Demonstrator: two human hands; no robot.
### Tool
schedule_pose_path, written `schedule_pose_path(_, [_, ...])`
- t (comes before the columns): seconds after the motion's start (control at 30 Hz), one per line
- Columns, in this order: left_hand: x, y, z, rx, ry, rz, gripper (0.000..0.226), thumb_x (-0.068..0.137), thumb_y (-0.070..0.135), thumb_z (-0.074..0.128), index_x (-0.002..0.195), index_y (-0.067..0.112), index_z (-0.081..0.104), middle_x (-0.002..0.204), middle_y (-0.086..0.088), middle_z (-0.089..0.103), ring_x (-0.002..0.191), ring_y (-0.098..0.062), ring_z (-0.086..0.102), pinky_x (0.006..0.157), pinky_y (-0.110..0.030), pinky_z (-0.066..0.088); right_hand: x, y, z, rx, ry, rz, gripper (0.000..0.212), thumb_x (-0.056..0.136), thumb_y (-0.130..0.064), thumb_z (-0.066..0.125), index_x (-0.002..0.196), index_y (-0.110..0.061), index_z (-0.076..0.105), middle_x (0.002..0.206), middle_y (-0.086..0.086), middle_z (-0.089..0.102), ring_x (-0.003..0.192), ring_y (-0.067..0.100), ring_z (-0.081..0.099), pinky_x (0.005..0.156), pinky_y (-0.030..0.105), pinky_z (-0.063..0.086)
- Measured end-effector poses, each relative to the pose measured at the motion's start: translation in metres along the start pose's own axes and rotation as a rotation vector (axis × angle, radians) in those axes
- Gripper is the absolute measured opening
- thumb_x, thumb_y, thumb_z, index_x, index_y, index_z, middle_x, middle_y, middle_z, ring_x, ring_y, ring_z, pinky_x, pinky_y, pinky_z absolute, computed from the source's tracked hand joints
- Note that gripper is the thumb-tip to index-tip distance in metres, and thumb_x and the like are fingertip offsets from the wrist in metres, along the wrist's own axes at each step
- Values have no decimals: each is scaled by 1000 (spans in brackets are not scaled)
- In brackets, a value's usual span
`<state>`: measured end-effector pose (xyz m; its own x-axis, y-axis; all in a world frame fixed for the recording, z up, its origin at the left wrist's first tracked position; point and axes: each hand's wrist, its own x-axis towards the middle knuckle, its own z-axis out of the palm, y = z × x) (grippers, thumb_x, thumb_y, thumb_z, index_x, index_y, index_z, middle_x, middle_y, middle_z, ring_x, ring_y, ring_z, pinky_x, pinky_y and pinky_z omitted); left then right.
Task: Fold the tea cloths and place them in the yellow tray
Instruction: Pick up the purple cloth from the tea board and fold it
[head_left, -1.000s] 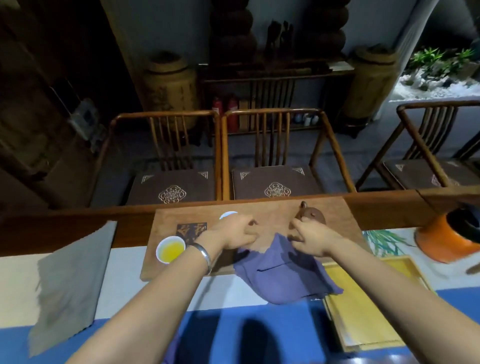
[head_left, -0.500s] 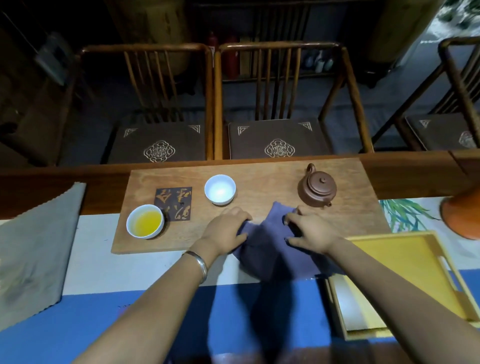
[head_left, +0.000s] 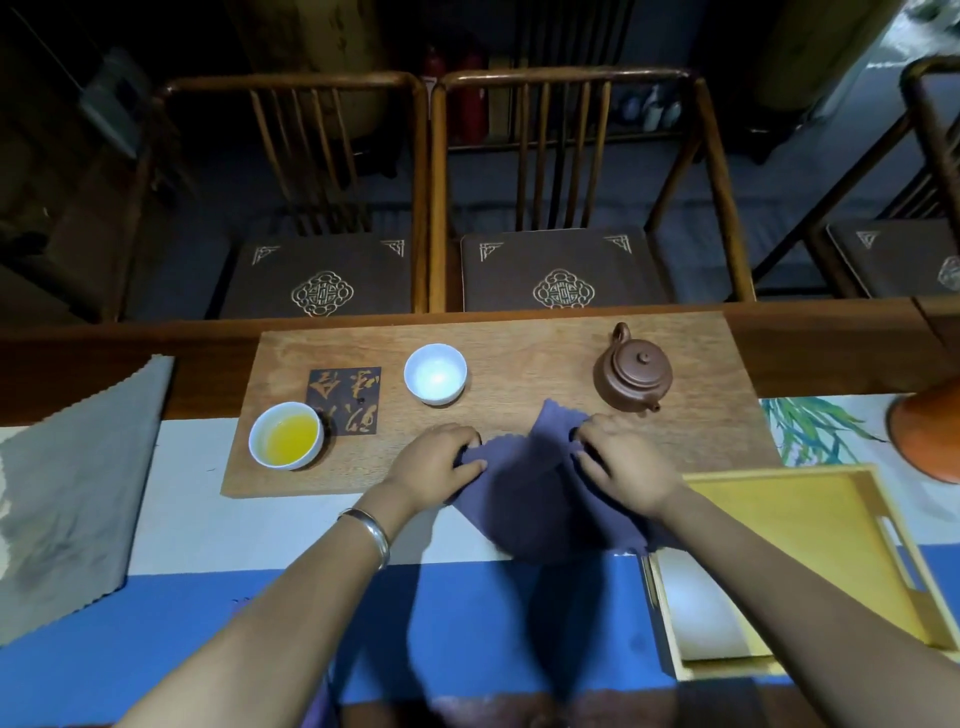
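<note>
A purple tea cloth (head_left: 535, 493) lies rumpled across the front edge of the wooden tea board (head_left: 519, 358). My left hand (head_left: 434, 465) grips its left edge with curled fingers. My right hand (head_left: 621, 462) pinches its upper right part, where a pointed corner sticks up toward the teapot. The yellow tray (head_left: 810, 525) sits just right of the cloth, partly under my right forearm. A grey tea cloth (head_left: 72, 499) lies flat at the far left.
On the board stand a brown clay teapot (head_left: 634, 376), an empty white cup (head_left: 435, 373) and a white cup of yellow tea (head_left: 286, 442). An orange object (head_left: 930, 436) sits at the right edge. Wooden chairs (head_left: 566, 208) stand behind the table.
The camera has tilted down from the room to the table. Both hands have drawn the purple cloth toward me and a little apart, spreading it between them.
</note>
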<state>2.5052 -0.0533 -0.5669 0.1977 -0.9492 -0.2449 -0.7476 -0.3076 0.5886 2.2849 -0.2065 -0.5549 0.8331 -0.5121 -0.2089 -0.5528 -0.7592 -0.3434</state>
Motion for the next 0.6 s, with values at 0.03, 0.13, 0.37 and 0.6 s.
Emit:
schedule_pose_path(0.03, [-5, -1, -4, -65, 0, -20, 19, 86, 25, 64, 75, 15, 52, 80, -3, 59, 77, -21, 52, 67, -33, 36, -2, -1, -6, 45, 16, 20, 6, 89, -20, 52, 87, -15, 51, 94, 15, 59, 92, 34, 53, 76, 39, 37])
schedule_pose_path(0.13, [-24, -3, -15, -185, 6, -61, 24, 87, 24, 66, 68, 21, 51, 71, 10, 58, 64, -1, 50, 62, -23, 36, -12, -3, -23, 90, 17, 17, 16, 86, -20, 50, 79, -19, 36, 82, 12, 54, 80, 33, 50, 65, 39, 34])
schedule_pose_path(0.37, [-55, 12, -47, -345, 118, -116, 29, 89, 28, 63, 63, 24, 48, 61, 11, 46, 59, -7, 39, 61, -30, 33, -39, -13, -57, 156, 118, -68, 22, 86, -13, 54, 73, -13, 37, 70, 6, 46, 71, 27, 44, 63, 37, 31])
schedule_pose_path(0.6, [-76, 44, -86, -398, 364, -57, 23, 90, 26, 61, 68, 26, 53, 67, 10, 55, 67, -9, 48, 67, -33, 39, -56, -26, -92, 273, 220, 6, 18, 82, -17, 65, 87, -22, 49, 64, -4, 56, 58, 14, 52, 51, 18, 32])
